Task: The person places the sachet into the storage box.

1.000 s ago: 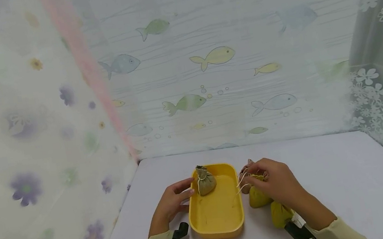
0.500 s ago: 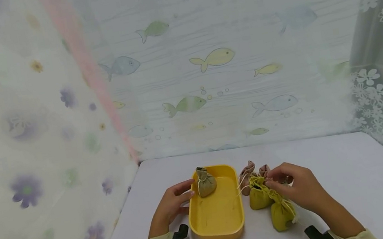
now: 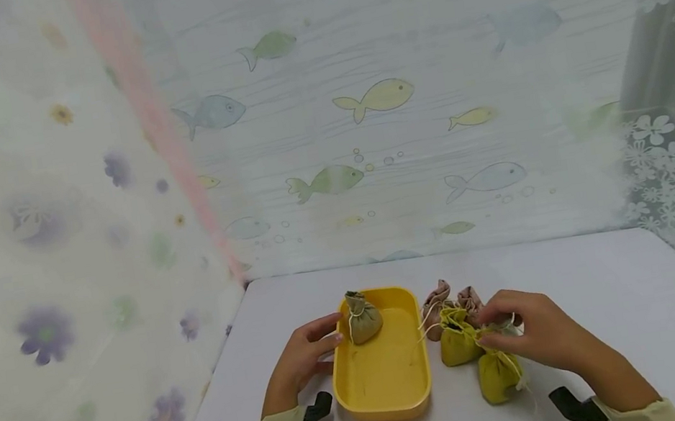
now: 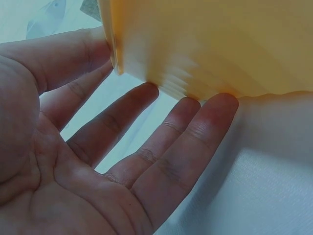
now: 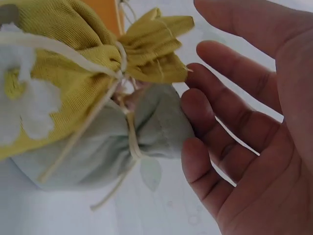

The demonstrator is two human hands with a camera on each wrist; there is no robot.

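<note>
Right wrist: yellow pouch (image 5: 73, 63) just beside right-hand fingers (image 5: 215, 117).

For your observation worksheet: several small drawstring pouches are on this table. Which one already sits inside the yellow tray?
The olive-brown pouch at the far end of the yellow tray, by the left hand. The yellow and pinkish pouches lie on the table right of the tray.

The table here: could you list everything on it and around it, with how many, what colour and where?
Tray: one, yellow, mid-table.
Olive pouch: one, in the tray's far left corner.
Yellow pouches: two, right of the tray.
Pink pouches: two, behind the yellow ones.
Grey-green pouch: one, under the right hand.
Table: one, white.
Curtains: fish and flower prints, around the table.
Left hand: fingers straight against the tray's left wall.
Right hand: fingers relaxed at the pouches.
</note>
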